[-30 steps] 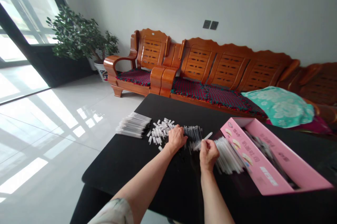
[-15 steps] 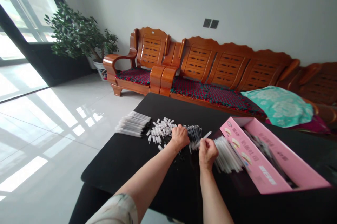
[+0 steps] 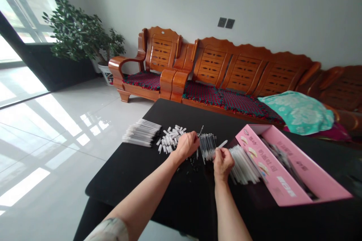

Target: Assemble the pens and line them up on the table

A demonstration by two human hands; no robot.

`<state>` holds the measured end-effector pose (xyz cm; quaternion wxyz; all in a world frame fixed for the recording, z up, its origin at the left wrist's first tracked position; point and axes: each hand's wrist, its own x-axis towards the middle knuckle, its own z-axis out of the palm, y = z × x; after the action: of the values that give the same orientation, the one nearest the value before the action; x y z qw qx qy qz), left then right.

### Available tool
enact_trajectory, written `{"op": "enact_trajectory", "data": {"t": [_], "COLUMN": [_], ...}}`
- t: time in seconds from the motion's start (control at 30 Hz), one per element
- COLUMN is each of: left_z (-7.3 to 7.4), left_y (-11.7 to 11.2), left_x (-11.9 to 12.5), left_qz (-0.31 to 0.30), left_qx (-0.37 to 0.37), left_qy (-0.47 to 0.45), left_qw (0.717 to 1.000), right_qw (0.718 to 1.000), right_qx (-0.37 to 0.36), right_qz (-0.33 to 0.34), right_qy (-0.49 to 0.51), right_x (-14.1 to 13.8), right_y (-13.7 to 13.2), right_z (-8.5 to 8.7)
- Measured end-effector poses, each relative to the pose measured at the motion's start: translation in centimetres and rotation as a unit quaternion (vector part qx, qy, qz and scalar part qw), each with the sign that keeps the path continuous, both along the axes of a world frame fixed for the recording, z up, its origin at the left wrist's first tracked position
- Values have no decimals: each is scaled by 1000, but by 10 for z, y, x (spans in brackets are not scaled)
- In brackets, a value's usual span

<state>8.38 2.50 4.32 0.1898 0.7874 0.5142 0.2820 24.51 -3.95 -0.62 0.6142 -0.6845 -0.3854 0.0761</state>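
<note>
My left hand (image 3: 187,146) is closed on a thin pen refill (image 3: 201,131), whose dark end sticks up past the fingers. Just right of it lies a row of dark-filled refills (image 3: 207,143). My right hand (image 3: 223,161) pinches a whitish pen barrel (image 3: 223,144) that points up and to the right. Beside that hand rests a stack of translucent white barrels (image 3: 244,165). Left of my left hand are loose white pen caps (image 3: 171,141), partly covered by the hand. Small black pieces (image 3: 194,165) are scattered below the refills.
A bundle of pens (image 3: 142,132) lies at the left of the black table (image 3: 132,173). To the right stands an open pink box (image 3: 271,173) with dark contents. Behind the table are a wooden sofa (image 3: 243,69), a turquoise cloth (image 3: 296,112) and a potted plant (image 3: 82,35).
My left hand has moved slightly left and up from the refill row, and a refill now shows in its fingers. My right hand stays nearly still with the barrel.
</note>
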Motion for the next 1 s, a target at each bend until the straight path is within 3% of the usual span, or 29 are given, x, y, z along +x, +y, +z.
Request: {"op": "enact_trajectory", "data": {"t": [0.13,0.3,0.53,1.0], "left_z": [-10,-27,-21,-16], "left_y": [-7,-18,-25,-25], "left_x": [-36,-55,-59,-62], "left_qz": [-110,-167,-205,-183], "left_qx": [-44,-109,-97,-92], "left_qy": [-160,-270,-212,-126], "left_qw": [980,942,951,971], "right_qw": [988,935,880,878], "right_qx": [35,98,145,158], "right_qz": [53,146,199,197], "right_qy": [138,309,406,406], "right_x": [-5,-8,6,9], "right_y": [2,5,6,7], "right_z": [4,9,6,4]}}
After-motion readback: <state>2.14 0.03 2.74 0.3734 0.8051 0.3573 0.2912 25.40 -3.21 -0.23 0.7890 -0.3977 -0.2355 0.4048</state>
